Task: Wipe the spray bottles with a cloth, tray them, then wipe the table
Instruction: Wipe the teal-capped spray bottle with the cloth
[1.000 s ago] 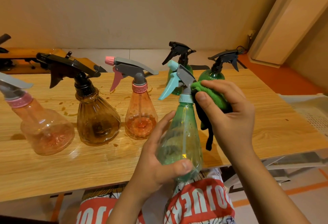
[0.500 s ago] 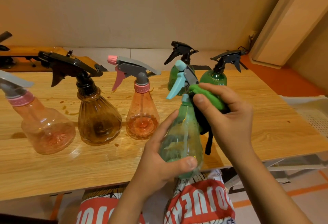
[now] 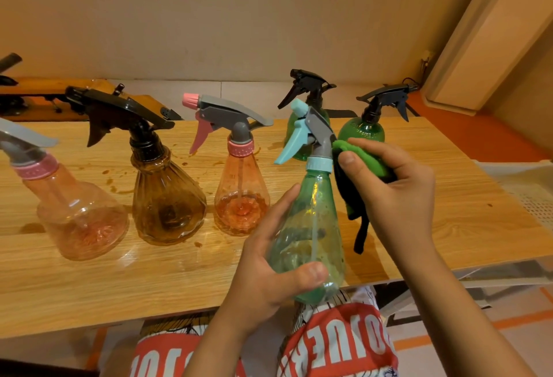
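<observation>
My left hand (image 3: 269,269) grips the body of a clear green spray bottle (image 3: 309,227) with a light-blue trigger, held tilted above the table's front edge. My right hand (image 3: 392,191) holds a green-and-black cloth (image 3: 359,167) pressed against the bottle's neck, just right of the grey spray head. A dark strip of the cloth hangs down beside the bottle. On the wooden table (image 3: 149,281) stand a pink bottle (image 3: 74,212), a brown bottle (image 3: 167,203), a second pink bottle (image 3: 241,197) and two green bottles (image 3: 363,133) at the back.
Brown spots and drips mark the tabletop around the standing bottles. A white perforated tray (image 3: 529,191) lies off the table's right end. A wooden bench (image 3: 59,104) sits behind the table at left. My lap in red-and-white shorts is below the front edge.
The cloth in my right hand has shifted slightly along the neck by the spray head, and the held bottle has tilted a little. The standing bottles are unchanged.
</observation>
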`<state>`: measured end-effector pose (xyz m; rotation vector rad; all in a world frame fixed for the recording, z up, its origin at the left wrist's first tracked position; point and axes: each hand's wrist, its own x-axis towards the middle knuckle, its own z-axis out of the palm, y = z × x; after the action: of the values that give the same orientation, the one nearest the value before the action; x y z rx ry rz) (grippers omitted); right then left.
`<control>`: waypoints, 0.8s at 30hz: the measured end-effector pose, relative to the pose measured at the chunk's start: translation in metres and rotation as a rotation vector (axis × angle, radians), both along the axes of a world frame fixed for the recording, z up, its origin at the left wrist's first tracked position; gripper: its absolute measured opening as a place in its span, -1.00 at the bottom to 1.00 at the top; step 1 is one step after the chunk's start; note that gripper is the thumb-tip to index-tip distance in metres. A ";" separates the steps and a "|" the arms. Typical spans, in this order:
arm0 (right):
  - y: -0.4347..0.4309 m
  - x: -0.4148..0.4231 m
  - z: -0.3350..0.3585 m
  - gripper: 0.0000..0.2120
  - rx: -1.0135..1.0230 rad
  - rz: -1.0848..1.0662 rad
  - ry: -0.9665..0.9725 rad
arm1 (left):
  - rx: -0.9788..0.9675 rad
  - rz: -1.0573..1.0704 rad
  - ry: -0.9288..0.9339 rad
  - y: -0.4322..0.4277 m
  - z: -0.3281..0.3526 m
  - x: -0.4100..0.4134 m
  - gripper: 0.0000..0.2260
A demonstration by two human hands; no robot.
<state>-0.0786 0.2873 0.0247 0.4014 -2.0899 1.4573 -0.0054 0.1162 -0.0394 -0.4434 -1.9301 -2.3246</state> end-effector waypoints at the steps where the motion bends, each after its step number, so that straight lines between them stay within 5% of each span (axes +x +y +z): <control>1: -0.002 0.002 -0.001 -0.81 0.036 0.009 0.024 | -0.004 0.007 0.002 -0.001 0.000 0.000 -0.24; 4: -0.002 0.006 -0.003 -0.80 0.119 0.060 0.090 | -0.010 0.025 -0.001 -0.002 0.001 0.000 -0.24; 9: 0.003 0.001 0.004 -0.82 -0.020 0.006 0.024 | -0.025 -0.056 -0.034 0.002 0.009 0.003 -0.13; 14: 0.003 0.005 0.007 -0.80 0.115 0.054 0.058 | -0.043 -0.008 -0.020 0.000 0.004 0.001 -0.36; 18: 0.007 0.007 0.027 -0.79 0.062 0.039 0.072 | -0.102 0.008 0.036 0.004 0.000 0.002 -0.35; 24: 0.015 0.008 0.057 -0.82 0.285 0.063 0.207 | -0.165 0.090 0.078 0.008 -0.003 0.001 -0.37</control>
<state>-0.0708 0.3023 0.0815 0.7031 -2.1330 1.0994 -0.0045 0.1241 -0.0425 -0.4430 -2.0678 -2.0716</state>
